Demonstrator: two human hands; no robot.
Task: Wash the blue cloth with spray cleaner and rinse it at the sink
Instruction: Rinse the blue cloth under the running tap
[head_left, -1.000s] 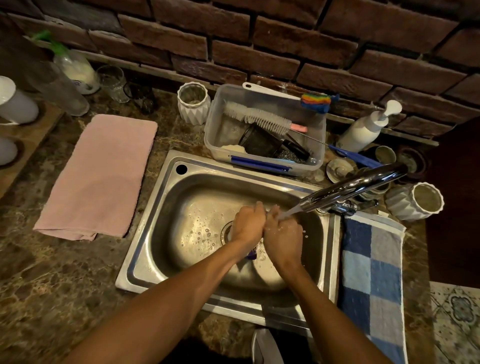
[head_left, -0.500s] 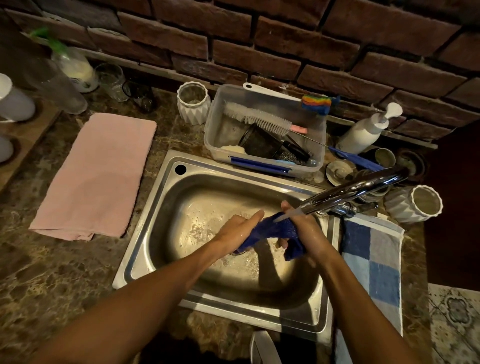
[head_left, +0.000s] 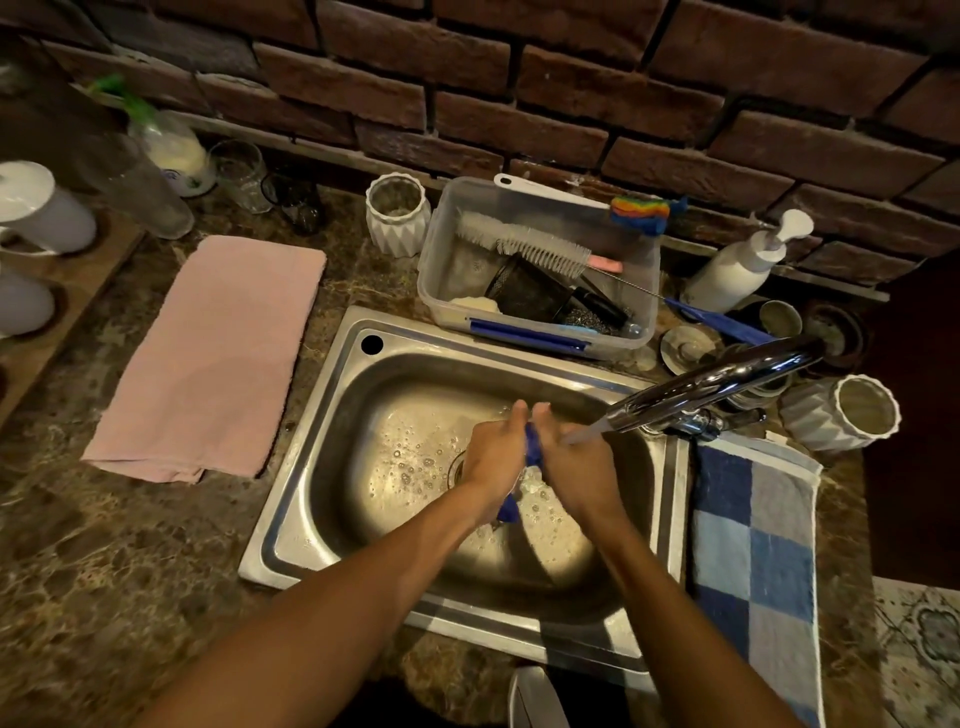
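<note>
Over the steel sink (head_left: 332, 415) my left hand (head_left: 496, 454) and my right hand (head_left: 579, 467) are pressed together around the blue cloth (head_left: 532, 449). Only a strip of the cloth shows between my palms, and a tail hangs below my left wrist. Water runs from the chrome tap (head_left: 711, 384) onto my right hand. Suds and bubbles lie on the sink floor around the drain. A spray bottle (head_left: 166, 140) with a green trigger stands far left at the brick wall.
A pink towel (head_left: 208, 358) lies left of the sink, a blue checked towel (head_left: 753, 545) right of it. Behind the sink stands a clear tub (head_left: 540, 260) of brushes, a white pump bottle (head_left: 743, 265), white ribbed cups (head_left: 397, 213) and glasses.
Half a second ago the cloth was stretched out between my parted hands. Now both hands have closed together again and bunch it up under the tap.
</note>
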